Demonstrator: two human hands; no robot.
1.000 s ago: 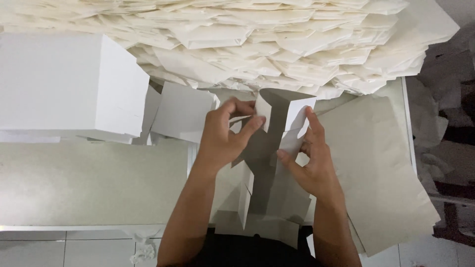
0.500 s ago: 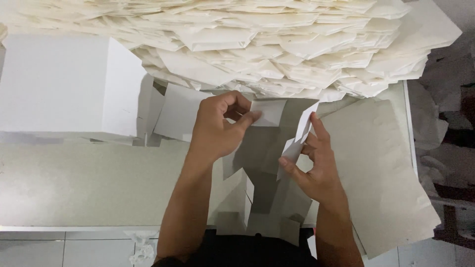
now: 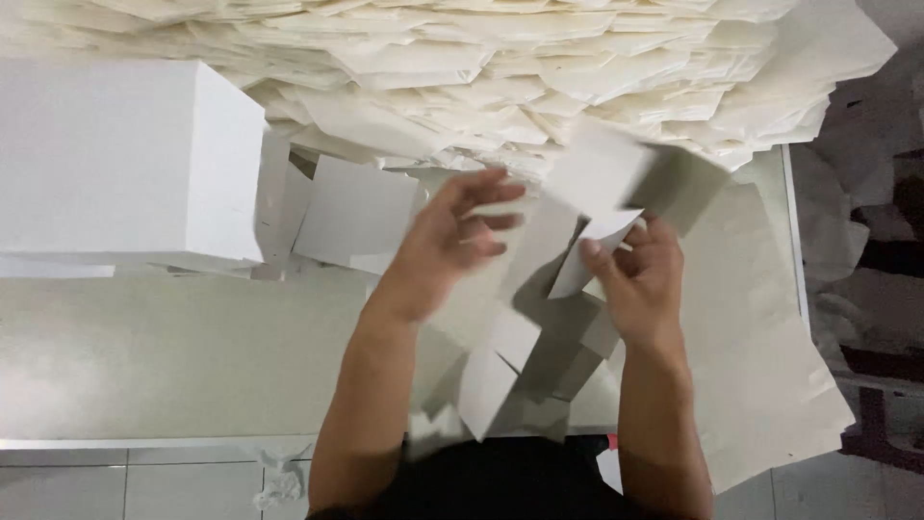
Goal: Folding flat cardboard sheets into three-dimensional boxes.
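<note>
A flat cardboard box blank (image 3: 539,318), white on one side and grey on the other, hangs over the table's near edge between my hands. My right hand (image 3: 643,279) pinches one of its upper white flaps. My left hand (image 3: 445,241) hovers just left of the blank with fingers spread and blurred, holding nothing. The blank's top panel (image 3: 602,169) is blurred and lifted toward the paper heap.
A large heap of cream flat blanks (image 3: 500,67) covers the back of the table. A stack of folded white boxes (image 3: 125,159) stands at the left, with a smaller white box (image 3: 351,212) beside it. Grey sheets (image 3: 760,337) lie at the right edge.
My left hand has let go of the blank and opened its fingers. The blank's top panel has swung up and to the right, and my right hand has followed it.
</note>
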